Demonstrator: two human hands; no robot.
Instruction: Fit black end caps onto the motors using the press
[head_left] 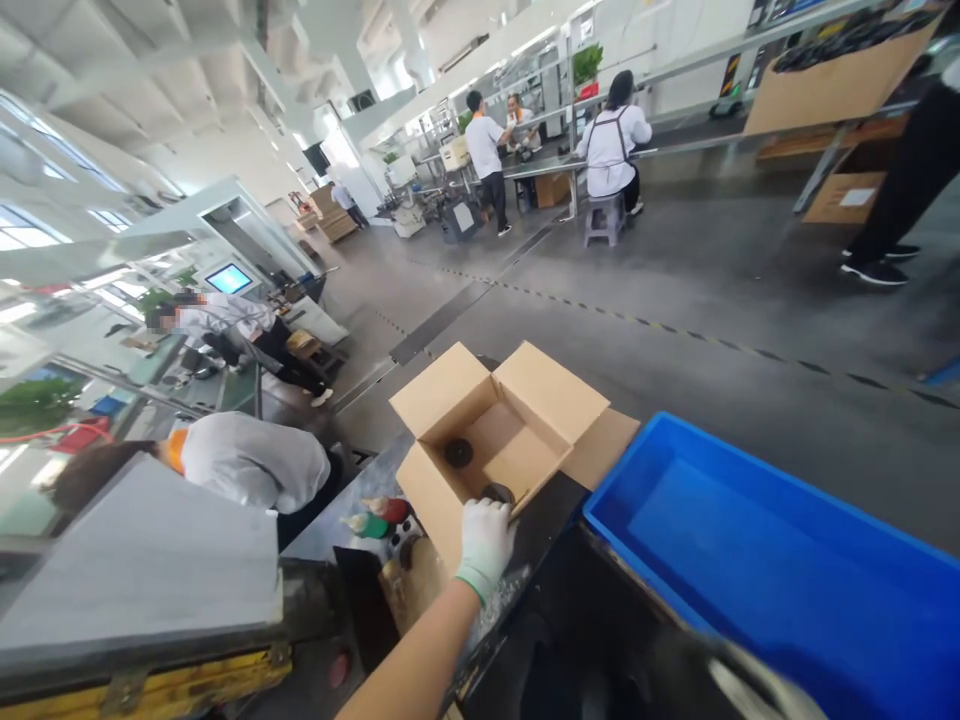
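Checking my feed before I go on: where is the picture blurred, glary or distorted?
Head view: left gloved hand and cardboard box fairly legible; head view, bottom right: what looks like the right gloved hand smeared by blur; head view, far left: windows washed out; head view overall: scene tilted, wide-angle stretching near the edges.

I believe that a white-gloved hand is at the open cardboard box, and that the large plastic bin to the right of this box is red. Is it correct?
Not quite: the large plastic bin is blue, not red, as the head view shows. It does lie to the right of the open cardboard box, and a white-gloved hand is at that box.
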